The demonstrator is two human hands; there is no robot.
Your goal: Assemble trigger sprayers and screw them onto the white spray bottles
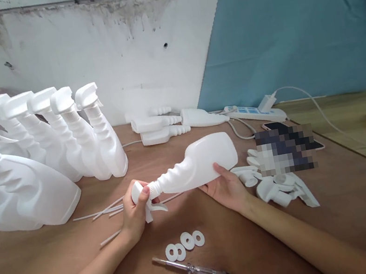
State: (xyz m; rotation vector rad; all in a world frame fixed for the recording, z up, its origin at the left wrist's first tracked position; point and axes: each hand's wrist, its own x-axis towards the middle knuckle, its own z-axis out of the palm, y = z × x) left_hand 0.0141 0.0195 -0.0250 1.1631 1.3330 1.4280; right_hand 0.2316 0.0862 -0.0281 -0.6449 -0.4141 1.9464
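A white spray bottle [196, 163] lies sideways in the air between my hands, its trigger head at the left and its base at the right. My left hand [135, 209] is wrapped round the trigger head, by the collar at the bottle's neck. My right hand [226, 191] supports the wide body near the base, thumb on the front side and fingers partly hidden beneath. Below the bottle lie several flat white washers [187, 240] and a screwdriver [207, 273] with a clear handle. Thin white tubes [107, 211] lie beside and behind my left hand.
Several upright spray bottles [102, 142] crowd the left side. Loose bottles [163, 128] lie along the wall, near a power strip [260, 111] with a white cable. Loose trigger heads [284, 190] are piled right of my right hand, close to a phone [317, 145] partly behind a blurred patch.
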